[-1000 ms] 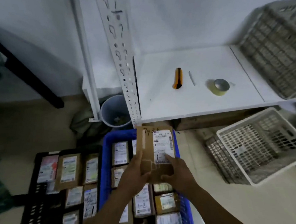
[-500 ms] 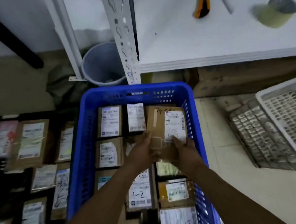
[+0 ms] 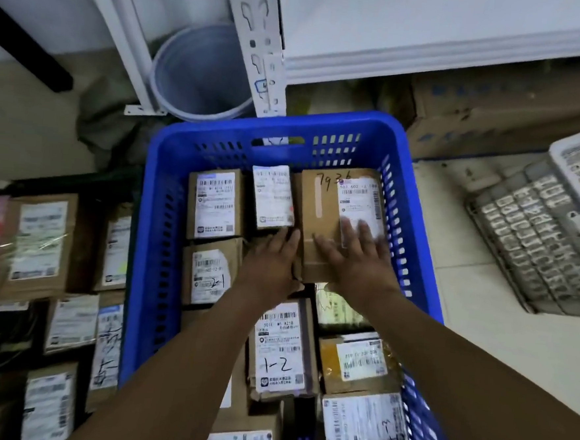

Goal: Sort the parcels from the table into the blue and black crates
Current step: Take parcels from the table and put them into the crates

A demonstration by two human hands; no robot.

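In the far right corner of the blue crate (image 3: pixel 152 210) the cardboard parcel (image 3: pixel 329 222) marked 7936 lay flat, my right hand (image 3: pixel 356 259) spread open on top, my left hand (image 3: pixel 272 263) straight-fingered against its edge; placing seemed done, and next I needed only to lift away for another.

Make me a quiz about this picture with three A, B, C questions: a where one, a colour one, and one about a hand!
1. Where is the parcel marked 7936? A) on the shelf B) in the blue crate C) in the black crate
2. The bucket's colour? A) red B) pale grey C) green
3. The right hand is: A) flat on the parcel B) holding tape C) a fist
Answers: B, blue walls surround it; B, its wall looks pale grey; A, straight fingers lie on it.
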